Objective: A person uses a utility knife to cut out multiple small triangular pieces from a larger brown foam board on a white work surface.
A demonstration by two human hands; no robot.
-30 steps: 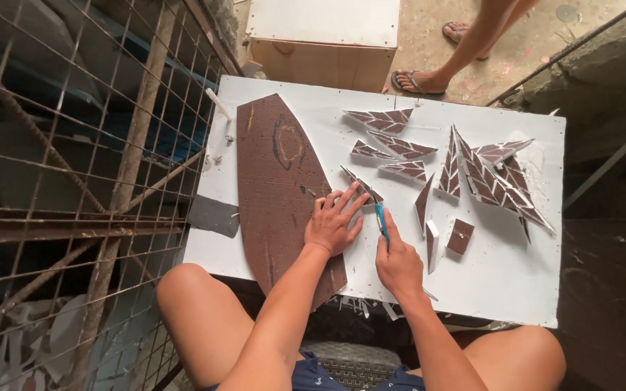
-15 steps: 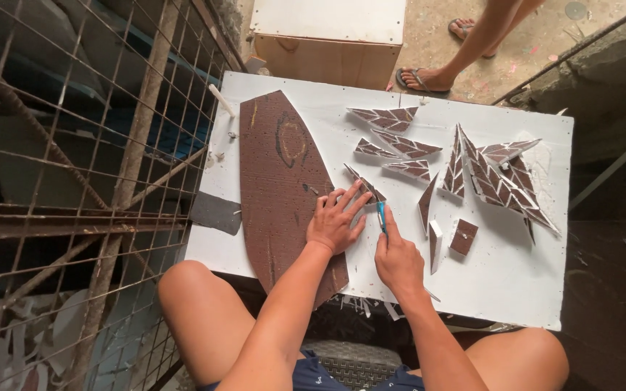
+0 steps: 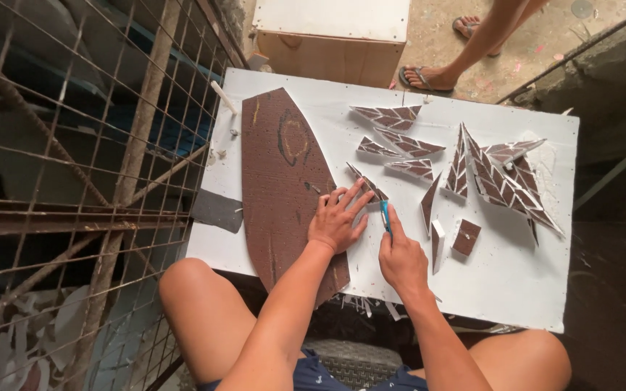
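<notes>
On the white board (image 3: pixel 516 289), a small triangular piece (image 3: pixel 368 184) is pinned under the spread fingers of the left hand (image 3: pixel 336 221), at the brown panel's (image 3: pixel 280 181) 3 o'clock edge. A blue cutter (image 3: pixel 385 216) is gripped by the closed right hand (image 3: pixel 401 257); cutting seems underway, and a steady pull appears needed. No labels are seen; a pale box (image 3: pixel 331 32) stands at 12 o'clock.

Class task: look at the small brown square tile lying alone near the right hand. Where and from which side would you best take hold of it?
Pinch the small brown square tile across its two opposite side edges, coming from above. It lies flat on the white board, so only its edges offer a grip. Its right side is bare; on its left a white strip lies close, so reaching in from the right is probably easiest.
</notes>
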